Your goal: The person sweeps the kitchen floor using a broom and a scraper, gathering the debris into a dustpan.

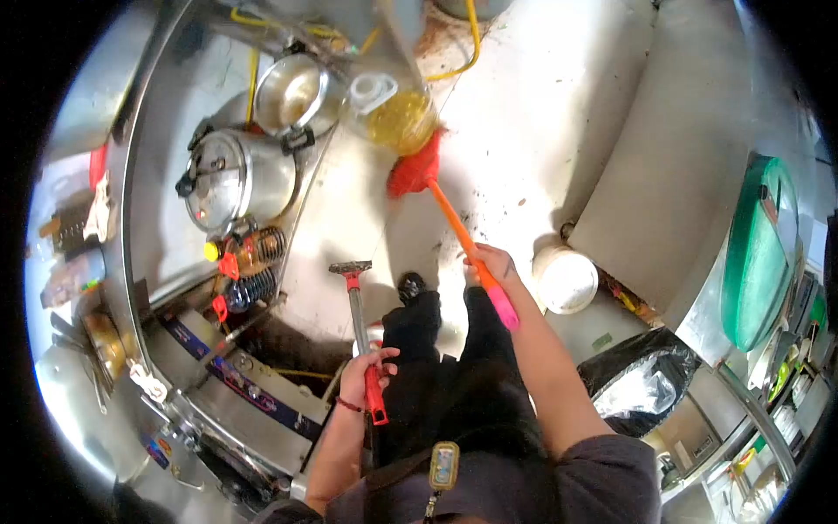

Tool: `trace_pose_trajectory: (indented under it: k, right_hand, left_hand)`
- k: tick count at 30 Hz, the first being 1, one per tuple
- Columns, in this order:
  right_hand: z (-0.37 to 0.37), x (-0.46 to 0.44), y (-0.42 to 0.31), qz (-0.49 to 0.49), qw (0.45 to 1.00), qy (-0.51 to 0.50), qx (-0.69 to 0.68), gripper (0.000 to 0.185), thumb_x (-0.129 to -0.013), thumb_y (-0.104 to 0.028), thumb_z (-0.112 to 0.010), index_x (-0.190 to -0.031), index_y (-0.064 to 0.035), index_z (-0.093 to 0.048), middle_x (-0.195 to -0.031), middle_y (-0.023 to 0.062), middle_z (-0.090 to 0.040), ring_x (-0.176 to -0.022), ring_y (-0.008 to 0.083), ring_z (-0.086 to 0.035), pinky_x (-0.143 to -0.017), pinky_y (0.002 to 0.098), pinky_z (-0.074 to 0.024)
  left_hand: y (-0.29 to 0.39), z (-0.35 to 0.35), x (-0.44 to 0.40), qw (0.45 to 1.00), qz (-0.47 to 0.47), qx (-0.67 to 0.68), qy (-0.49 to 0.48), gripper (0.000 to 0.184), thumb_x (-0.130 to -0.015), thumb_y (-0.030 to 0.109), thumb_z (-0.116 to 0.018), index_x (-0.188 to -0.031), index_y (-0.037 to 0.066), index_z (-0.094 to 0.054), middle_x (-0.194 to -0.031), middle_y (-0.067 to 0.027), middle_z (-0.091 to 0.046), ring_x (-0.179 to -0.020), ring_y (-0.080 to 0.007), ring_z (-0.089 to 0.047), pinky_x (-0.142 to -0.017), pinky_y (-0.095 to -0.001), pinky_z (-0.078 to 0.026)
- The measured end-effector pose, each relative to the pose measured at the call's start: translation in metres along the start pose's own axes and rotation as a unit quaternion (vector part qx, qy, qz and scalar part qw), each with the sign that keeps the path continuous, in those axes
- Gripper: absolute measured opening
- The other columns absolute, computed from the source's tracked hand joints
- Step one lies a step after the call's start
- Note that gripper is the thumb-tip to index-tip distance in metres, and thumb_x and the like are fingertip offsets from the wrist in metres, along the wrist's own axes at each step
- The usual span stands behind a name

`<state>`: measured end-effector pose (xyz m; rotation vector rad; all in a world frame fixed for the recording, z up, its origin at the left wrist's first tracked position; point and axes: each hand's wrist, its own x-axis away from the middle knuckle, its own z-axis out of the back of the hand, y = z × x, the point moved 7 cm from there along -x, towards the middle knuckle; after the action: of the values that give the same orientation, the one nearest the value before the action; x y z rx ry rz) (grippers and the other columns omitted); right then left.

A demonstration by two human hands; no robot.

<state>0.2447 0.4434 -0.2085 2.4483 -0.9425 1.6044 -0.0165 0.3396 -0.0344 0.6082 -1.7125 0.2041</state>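
Grip, right side: your right hand (491, 262) is closed around the orange handle of a red-headed brush (460, 229), between its middle and its bright pink end. The handle slants forward and to the left, away from you, and the red bristle head (414, 172) lies just beside the base of a clear jug (394, 120) of yellow liquid (whether the two touch cannot be told).

Grip, left side: your left hand (370, 370) is closed loosely around the red handle of a scraper (359, 316), its fingers partly curled. The metal shaft points forward from you, ending in a dark, wide blade (351, 266) above the pale floor (541, 113).

Surroundings: to your left are a lidded metal pot (247, 179) and, just beyond it, an open metal pot (295, 93); nearer you are an amber bottle (264, 248) and a dark bottle (253, 289), side by side. Dark specks mark the floor around the brush. To your right stands a white bucket (566, 281), with a black plastic bag (639, 377) nearer you and a round green board (754, 253) farther right.
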Motion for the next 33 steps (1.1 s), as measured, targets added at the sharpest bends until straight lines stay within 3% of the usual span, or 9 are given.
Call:
trace_pose_trajectory:
  k: [5,7,11,17,18,21,26,30,33]
  right_hand:
    - [0.064,0.053,0.011,0.012,0.993,0.118,0.017,0.023,-0.085,-0.022,-0.05,-0.087,0.0,-0.056,-0.061,0.0073,-0.051,-0.045,0.0154,-0.046,-0.041,0.0259,-0.036]
    - [0.082,0.084,0.031,-0.004,0.98,0.165,-0.111,0.028,-0.083,-0.011,-0.055,-0.105,0.0064,-0.051,-0.07,0.0145,-0.052,-0.045,0.0177,-0.048,-0.037,0.0286,-0.0372]
    - [0.033,0.113,-0.056,0.071,0.975,0.205,-0.05,0.04,-0.082,-0.011,-0.055,-0.115,0.0083,-0.045,-0.076,0.0187,-0.055,-0.045,0.0199,-0.051,-0.037,0.0285,-0.041]
    - [-0.017,-0.11,-0.263,0.271,0.931,0.053,-0.238,0.021,-0.091,-0.019,-0.04,-0.092,0.0008,-0.047,-0.065,0.0057,-0.048,-0.043,0.0088,-0.042,-0.035,0.0182,-0.0345]
    - [-0.032,-0.133,-0.302,0.253,0.908,0.118,-0.313,0.02,-0.092,-0.018,-0.041,-0.092,0.0014,-0.047,-0.067,0.007,-0.05,-0.045,0.009,-0.045,-0.037,0.0173,-0.0368]
    - [-0.029,-0.252,-0.379,0.199,0.916,0.03,-0.347,0.021,-0.091,-0.019,-0.044,-0.09,0.0014,-0.047,-0.067,0.0059,-0.05,-0.046,0.0088,-0.046,-0.038,0.0175,-0.037]
    - [-0.017,-0.219,-0.264,0.242,0.934,0.09,-0.246,0.021,-0.089,-0.016,-0.045,-0.089,0.0042,-0.05,-0.062,0.0049,-0.047,-0.044,0.012,-0.043,-0.037,0.0229,-0.0372]
    - [-0.001,-0.085,-0.08,0.08,0.95,0.206,-0.221,0.036,-0.088,-0.016,-0.046,-0.12,0.0017,-0.046,-0.072,0.0107,-0.054,-0.041,0.0134,-0.045,-0.036,0.0232,-0.0372]
    - [-0.044,0.019,-0.06,0.03,0.923,0.296,-0.244,0.04,-0.086,-0.011,-0.048,-0.123,0.0028,-0.043,-0.071,0.0135,-0.053,-0.037,0.0153,-0.043,-0.035,0.027,-0.0367]
  left_hand:
    - [0.052,-0.03,-0.012,0.99,-0.02,-0.09,-0.104,0.023,-0.08,0.015,-0.052,-0.09,-0.005,-0.055,-0.105,-0.016,-0.056,-0.072,-0.0195,-0.061,-0.047,-0.021,-0.045]
    - [0.068,-0.031,-0.028,0.974,0.045,-0.218,-0.05,0.029,-0.08,0.016,-0.052,-0.099,-0.005,-0.054,-0.106,-0.0149,-0.056,-0.073,-0.0184,-0.061,-0.048,-0.021,-0.046]
    - [0.122,-0.05,-0.068,0.953,0.088,-0.272,-0.097,0.032,-0.082,0.018,-0.05,-0.104,-0.005,-0.053,-0.102,-0.0121,-0.058,-0.074,-0.0153,-0.06,-0.048,-0.0204,-0.046]
    - [0.202,-0.064,-0.077,0.946,0.125,-0.27,-0.127,0.034,-0.082,0.015,-0.048,-0.107,-0.008,-0.049,-0.095,-0.0137,-0.058,-0.073,-0.016,-0.059,-0.051,-0.0205,-0.046]
    - [0.212,-0.062,-0.08,0.944,0.129,-0.277,-0.124,0.034,-0.082,0.015,-0.048,-0.107,-0.008,-0.049,-0.095,-0.0137,-0.058,-0.073,-0.016,-0.059,-0.051,-0.0205,-0.046]
    - [0.231,-0.056,-0.101,0.936,0.152,-0.303,-0.089,0.034,-0.081,0.014,-0.048,-0.107,-0.007,-0.049,-0.093,-0.0144,-0.058,-0.072,-0.0166,-0.059,-0.051,-0.0211,-0.046]
    - [0.247,-0.053,-0.126,0.921,0.24,-0.3,-0.064,0.034,-0.082,0.014,-0.048,-0.108,-0.007,-0.049,-0.102,-0.0152,-0.054,-0.075,-0.0163,-0.057,-0.05,-0.0201,-0.046]
    - [0.264,-0.07,-0.127,0.919,0.242,-0.294,-0.099,0.031,-0.082,0.013,-0.048,-0.106,-0.006,-0.049,-0.106,-0.0146,-0.053,-0.078,-0.0167,-0.057,-0.049,-0.0193,-0.045]
    - [0.27,-0.075,-0.124,0.91,0.244,-0.312,-0.123,0.03,-0.082,0.012,-0.047,-0.106,-0.007,-0.049,-0.108,-0.0155,-0.052,-0.078,-0.0174,-0.059,-0.048,-0.0198,-0.045]
